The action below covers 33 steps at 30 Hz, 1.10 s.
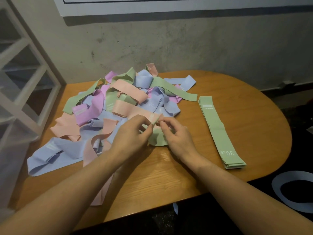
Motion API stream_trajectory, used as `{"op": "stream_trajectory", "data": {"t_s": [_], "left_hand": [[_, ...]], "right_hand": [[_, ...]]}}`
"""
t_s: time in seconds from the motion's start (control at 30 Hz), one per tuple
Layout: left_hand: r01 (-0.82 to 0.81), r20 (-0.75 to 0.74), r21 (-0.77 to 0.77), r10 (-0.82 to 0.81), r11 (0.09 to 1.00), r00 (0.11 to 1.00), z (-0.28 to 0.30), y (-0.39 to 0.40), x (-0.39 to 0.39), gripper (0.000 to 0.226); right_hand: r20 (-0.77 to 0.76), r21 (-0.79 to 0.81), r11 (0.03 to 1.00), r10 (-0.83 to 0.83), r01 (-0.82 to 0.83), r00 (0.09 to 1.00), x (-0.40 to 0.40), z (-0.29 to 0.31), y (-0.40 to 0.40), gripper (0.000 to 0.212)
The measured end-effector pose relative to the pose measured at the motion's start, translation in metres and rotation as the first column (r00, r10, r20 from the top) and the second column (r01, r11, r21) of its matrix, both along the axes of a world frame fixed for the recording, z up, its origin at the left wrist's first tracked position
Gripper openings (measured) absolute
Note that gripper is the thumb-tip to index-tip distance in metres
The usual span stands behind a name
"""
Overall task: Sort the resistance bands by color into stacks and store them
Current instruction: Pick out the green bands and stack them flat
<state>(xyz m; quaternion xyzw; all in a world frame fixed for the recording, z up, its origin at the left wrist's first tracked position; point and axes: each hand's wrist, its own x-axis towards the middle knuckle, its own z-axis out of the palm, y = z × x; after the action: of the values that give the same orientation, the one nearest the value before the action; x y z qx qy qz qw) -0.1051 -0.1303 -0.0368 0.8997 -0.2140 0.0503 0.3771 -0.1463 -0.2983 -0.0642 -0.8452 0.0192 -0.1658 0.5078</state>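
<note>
Your hands work a green band at the edge of a mixed pile on the wooden counter [186, 175].

Your left hand [133, 131] and right hand [176, 133] each pinch the top edge of the same green band [156, 139] between curled fingers and thumb, its loop sagging onto the counter between your wrists. Just behind it lies the tangled pile of bands [118, 102] in green, blue, pink and peach. To your right, well apart from the pile, a flat stack of green bands [218, 129] rests lengthwise, marked "30 LB". A blue band [277, 189] lies on the dark floor beyond the counter's edge.
</note>
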Motion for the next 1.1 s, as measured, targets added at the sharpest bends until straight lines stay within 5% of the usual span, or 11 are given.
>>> {"op": "stream_trajectory", "data": {"t_s": [0.2, 0.37, 0.7, 0.9, 1.1], "left_hand": [[0.013, -0.101, -0.315, -0.048, 0.949, 0.994, 0.007, -0.013, -0.014, 0.007], [-0.085, -0.331, -0.484, -0.092, 0.871, 0.939, 0.011, -0.009, -0.019, 0.010], [-0.121, -0.319, -0.282, 0.026, 0.952, 0.948, 0.008, 0.006, -0.001, 0.016], [-0.004, -0.323, -0.568, -0.218, 0.823, 0.921, 0.042, -0.011, -0.012, 0.033], [0.116, -0.242, -0.511, -0.272, 0.852, 0.931, 0.063, -0.027, -0.024, 0.016]], "right_hand": [[-0.100, 0.382, 0.912, 0.201, -0.149, 0.974, -0.004, 0.023, 0.005, 0.022], [-0.136, 0.411, 0.909, 0.139, -0.072, 0.981, -0.002, 0.027, -0.004, 0.019], [-0.120, 0.493, 0.869, 0.034, 0.030, 0.992, 0.003, 0.071, -0.015, 0.019], [-0.077, 0.494, 0.869, 0.045, 0.000, 0.996, -0.004, 0.090, -0.017, 0.017], [-0.028, 0.462, 0.886, 0.057, -0.037, 0.998, -0.011, 0.105, -0.022, 0.021]]}}
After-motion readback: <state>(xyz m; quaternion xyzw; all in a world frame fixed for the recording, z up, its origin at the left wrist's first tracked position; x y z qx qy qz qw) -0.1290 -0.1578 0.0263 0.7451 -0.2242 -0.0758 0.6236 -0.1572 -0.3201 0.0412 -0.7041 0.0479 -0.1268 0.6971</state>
